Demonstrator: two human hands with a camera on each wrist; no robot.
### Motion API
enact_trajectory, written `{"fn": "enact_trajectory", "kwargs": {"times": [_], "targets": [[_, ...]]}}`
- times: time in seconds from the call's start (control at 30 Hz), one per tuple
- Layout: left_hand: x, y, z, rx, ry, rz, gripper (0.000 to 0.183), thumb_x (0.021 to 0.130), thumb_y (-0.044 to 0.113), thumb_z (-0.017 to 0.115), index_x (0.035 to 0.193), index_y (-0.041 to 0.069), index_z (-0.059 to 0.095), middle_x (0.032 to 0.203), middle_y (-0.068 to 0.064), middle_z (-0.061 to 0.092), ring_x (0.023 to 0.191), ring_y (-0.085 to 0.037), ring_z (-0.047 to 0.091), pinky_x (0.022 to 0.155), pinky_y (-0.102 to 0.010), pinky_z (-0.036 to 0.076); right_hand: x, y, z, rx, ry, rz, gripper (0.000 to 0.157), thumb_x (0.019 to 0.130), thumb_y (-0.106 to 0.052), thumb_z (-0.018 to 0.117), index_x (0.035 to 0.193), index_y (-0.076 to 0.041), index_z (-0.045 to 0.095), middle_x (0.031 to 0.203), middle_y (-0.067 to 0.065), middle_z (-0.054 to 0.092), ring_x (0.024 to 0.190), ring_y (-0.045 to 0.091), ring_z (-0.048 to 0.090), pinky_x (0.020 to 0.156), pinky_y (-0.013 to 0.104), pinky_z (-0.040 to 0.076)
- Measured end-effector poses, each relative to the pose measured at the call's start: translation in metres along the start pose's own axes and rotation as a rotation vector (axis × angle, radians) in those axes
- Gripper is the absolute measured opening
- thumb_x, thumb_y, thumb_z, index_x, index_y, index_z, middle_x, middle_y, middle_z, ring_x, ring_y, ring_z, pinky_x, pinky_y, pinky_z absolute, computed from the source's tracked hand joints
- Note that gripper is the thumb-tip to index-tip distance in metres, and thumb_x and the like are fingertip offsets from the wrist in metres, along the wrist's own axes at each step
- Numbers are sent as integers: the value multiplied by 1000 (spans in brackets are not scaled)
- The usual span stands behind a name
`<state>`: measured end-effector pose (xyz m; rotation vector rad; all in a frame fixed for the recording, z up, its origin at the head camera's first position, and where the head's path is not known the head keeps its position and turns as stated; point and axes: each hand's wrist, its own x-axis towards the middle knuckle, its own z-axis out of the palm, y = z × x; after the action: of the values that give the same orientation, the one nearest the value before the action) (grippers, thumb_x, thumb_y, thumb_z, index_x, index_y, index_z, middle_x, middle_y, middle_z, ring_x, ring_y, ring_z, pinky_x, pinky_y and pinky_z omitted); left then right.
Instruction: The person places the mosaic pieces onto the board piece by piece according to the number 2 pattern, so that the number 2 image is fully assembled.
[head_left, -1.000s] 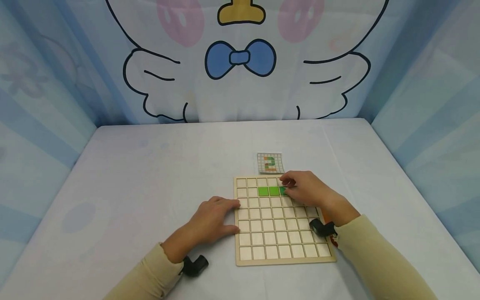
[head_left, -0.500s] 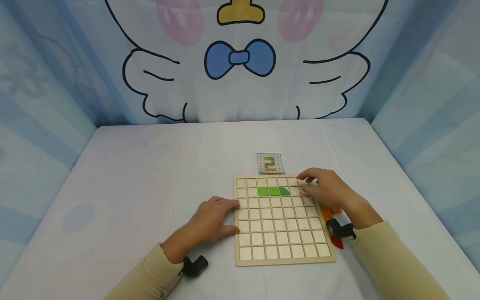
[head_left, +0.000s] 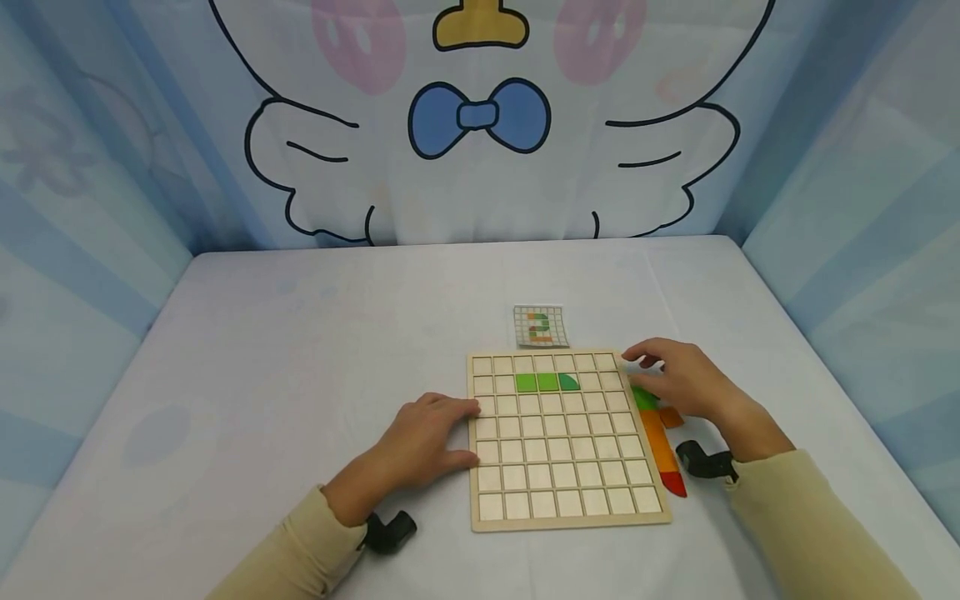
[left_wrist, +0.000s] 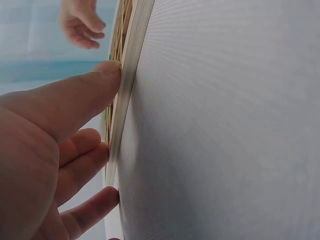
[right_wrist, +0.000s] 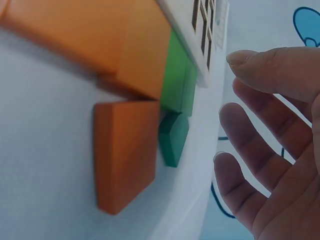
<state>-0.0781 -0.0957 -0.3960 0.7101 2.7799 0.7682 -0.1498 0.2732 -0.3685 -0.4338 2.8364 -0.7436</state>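
A wooden grid board (head_left: 570, 523) lies on the table. In its second row sit two light green square tiles (head_left: 537, 382) and a dark green rounded tile (head_left: 568, 382). My left hand (head_left: 423, 442) touches the board's left edge with thumb and fingers extended. My right hand (head_left: 686, 379) hovers by the upper right corner, fingers loosely bent and holding nothing. Below it, along the board's right side, lie a light green tile (head_left: 645, 400), orange tiles (head_left: 660, 442) and a red tile (head_left: 673, 484). The right wrist view also shows a dark green tile (right_wrist: 173, 140) beside a separate orange tile (right_wrist: 130, 155).
A small card (head_left: 541, 327) with a coloured figure on a grid lies just behind the board. White cloth (head_left: 300, 350) covers the table. A printed curtain (head_left: 480, 192) hangs at the back, with fabric walls on both sides.
My right hand has let go of the dark green rounded tile, leaving it in the second row, and moved right to the loose tiles. The left hand stays at the board's edge.
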Motion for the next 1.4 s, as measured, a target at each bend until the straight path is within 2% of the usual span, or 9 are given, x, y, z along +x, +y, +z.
{"fn": "enact_trajectory", "kwargs": {"times": [0.27, 0.9, 1.4], "targets": [[2, -3, 1, 2, 9, 19, 60, 83, 31, 84, 133, 9, 61, 130, -6, 64, 122, -32, 52, 95, -53, 43, -1, 9, 2, 1, -5, 59, 31, 93, -13, 66, 122, -2, 66, 112, 20, 64, 98, 35, 58, 83, 49, 53], [1, -3, 1, -7, 14, 25, 59, 83, 31, 83, 134, 9, 61, 130, -7, 64, 122, -32, 52, 96, -54, 43, 0, 23, 6, -29, -35, 92, 31, 94, -16, 67, 121, -2, 66, 111, 20, 64, 98, 35, 57, 88, 54, 49], [1, -3, 1, 1, 8, 19, 59, 84, 31, 83, 134, 9, 61, 130, -7, 64, 123, -32, 52, 96, -53, 43, 4, 21, 7, -27, -30, 82, 33, 93, -18, 70, 121, -2, 65, 108, 18, 65, 95, 33, 57, 83, 48, 51]]}}
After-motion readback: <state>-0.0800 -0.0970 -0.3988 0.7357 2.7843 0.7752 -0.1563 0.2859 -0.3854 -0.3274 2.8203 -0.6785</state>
